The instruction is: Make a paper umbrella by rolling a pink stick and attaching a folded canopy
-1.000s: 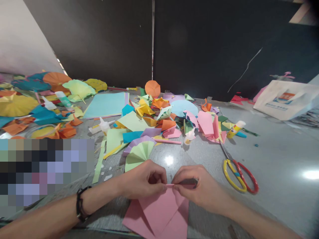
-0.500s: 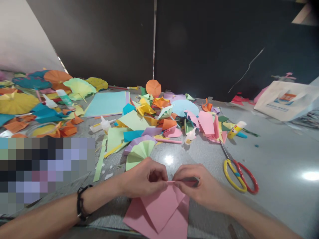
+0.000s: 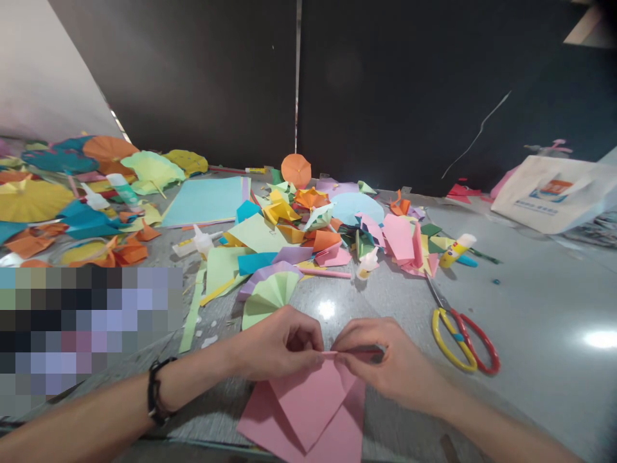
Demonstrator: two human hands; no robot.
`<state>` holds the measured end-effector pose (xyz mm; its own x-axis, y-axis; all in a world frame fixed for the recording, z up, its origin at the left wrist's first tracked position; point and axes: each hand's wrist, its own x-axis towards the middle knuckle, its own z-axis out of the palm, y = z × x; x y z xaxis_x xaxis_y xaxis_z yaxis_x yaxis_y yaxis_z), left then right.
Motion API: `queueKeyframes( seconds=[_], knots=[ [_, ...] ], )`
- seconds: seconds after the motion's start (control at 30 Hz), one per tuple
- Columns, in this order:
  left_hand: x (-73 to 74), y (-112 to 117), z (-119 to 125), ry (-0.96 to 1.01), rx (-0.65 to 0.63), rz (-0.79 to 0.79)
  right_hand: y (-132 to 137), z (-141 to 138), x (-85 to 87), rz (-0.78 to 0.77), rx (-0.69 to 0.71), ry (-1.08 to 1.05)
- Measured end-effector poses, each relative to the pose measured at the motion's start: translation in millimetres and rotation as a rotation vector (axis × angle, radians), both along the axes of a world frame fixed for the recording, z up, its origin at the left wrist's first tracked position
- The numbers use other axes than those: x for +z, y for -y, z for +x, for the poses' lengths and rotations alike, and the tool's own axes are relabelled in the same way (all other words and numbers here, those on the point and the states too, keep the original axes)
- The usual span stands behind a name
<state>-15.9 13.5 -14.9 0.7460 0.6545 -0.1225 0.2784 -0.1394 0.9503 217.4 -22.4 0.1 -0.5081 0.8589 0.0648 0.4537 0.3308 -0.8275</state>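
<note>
A pink sheet of paper (image 3: pixel 308 411) lies folded on the grey table (image 3: pixel 530 321) close to its near edge. My left hand (image 3: pixel 277 344) and my right hand (image 3: pixel 380 360) meet above it, each pinching the top fold of the pink paper between thumb and fingers. A black band sits on my left wrist. A pleated light-green paper fan (image 3: pixel 270 296) lies just beyond my left hand.
Yellow-and-red scissors (image 3: pixel 460 334) lie right of my right hand. A heap of coloured paper scraps (image 3: pixel 318 231), small glue bottles (image 3: pixel 202 243) and a glue stick (image 3: pixel 456 249) fills the middle. Paper umbrellas (image 3: pixel 110 157) are at far left, a white bag (image 3: pixel 554 193) at far right.
Both hands keep their pinch on the pink paper's top fold; they have shifted only slightly, and the paper's folded flap looks pressed a little flatter.
</note>
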Motion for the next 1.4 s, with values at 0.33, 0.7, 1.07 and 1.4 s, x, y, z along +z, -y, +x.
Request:
queueKeyframes(
  seconds=[0.33,0.7,1.07,1.4],
  knots=[
    [12.8,5,-3,0.047,0.160,0.263,-7,4,5.4,-0.070,-0.190,-0.190],
    [11.7,4,-1,0.076,0.106,0.126,-7,5,4.4,-0.074,-0.156,-0.176],
    [6.6,2,-2,0.075,0.098,-0.016,-6,6,6.9,-0.082,-0.158,-0.149],
    [9.6,0,-1,0.044,0.106,0.103,-9,8,8.0,-0.086,-0.132,-0.086]
  ],
)
